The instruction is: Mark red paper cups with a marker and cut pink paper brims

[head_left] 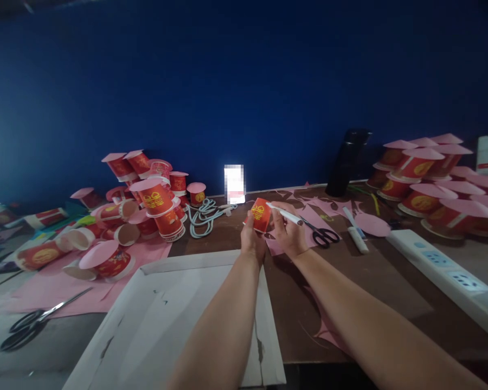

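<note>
L hand (252,238) has its fingers closed round a red cup (262,216), held up over the table (374,292) nr the mid of its far edge; R hand (289,230) grasps a white pen (288,214), tip at the cup's upper R side. L forearm crosses a shallow white tray (174,319), which takes up the near edge L of centre. Just R of R hand, black-handled scissors (325,236) lie on pink scraps (325,207) that run along the far edge, w/ a white tube (358,240) and a pink disc (372,225) beyond. A white power strip (443,271) slants twd the near R corner, btwn R forearm and R edge. Far R corner is crowded w/ pink-topped cups (421,162); black bottle (345,165) upright to their L. Far edge, L of the held cup: lit screen (235,185), then coiled cable (203,219). On the L side, more cups (156,197), some stacked, some tipped over, crowd a pink sheet (73,292), w/ open scissors at its near edge.
</note>
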{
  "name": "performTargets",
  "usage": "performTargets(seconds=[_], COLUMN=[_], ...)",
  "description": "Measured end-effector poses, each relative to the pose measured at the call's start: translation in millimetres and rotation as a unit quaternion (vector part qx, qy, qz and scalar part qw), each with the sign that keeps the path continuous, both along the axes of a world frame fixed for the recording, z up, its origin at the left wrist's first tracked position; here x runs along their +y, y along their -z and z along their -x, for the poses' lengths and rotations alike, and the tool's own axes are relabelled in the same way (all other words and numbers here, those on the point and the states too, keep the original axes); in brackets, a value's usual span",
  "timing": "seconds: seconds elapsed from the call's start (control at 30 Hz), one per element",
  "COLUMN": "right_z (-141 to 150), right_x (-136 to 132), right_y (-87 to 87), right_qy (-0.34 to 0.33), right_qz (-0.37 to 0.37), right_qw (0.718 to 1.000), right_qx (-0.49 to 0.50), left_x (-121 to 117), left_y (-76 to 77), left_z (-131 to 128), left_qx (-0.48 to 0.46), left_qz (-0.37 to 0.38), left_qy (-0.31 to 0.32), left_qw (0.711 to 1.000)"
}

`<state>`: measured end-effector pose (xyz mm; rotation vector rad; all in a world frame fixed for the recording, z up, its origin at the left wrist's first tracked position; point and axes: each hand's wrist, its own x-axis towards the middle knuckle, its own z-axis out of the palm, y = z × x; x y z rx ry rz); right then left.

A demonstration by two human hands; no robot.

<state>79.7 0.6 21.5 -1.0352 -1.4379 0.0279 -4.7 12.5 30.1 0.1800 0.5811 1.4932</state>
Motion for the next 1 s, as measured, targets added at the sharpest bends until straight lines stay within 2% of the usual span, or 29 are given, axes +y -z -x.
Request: performTargets(seconds=[0.23,0.7,1.0], right_z=[-1.5,-3.3,-2.9], right_x=[0.5,3.1,0.8], right_y=[-2.6,3.7,-1.5], right_qy=[0.025,0.02,0.038], right_qz=[-0.037,0.001,-0.022], right_qw=[0.999,1.0,0.998], right_qx=[-0.028,-0.003,-0.034], left_x=[-0.8,-0.4,-2.1], left_y=[-0.8,0.1,-1.4], left_z=[-1.5,1.8,0.1], left_qx=[0.011,-0.003,0.009], left_qz=[-0.003,-0.008,-0.008], left_qy=[0.001,0.024,0.015], left_qw=[1.0,1.0,1.0])
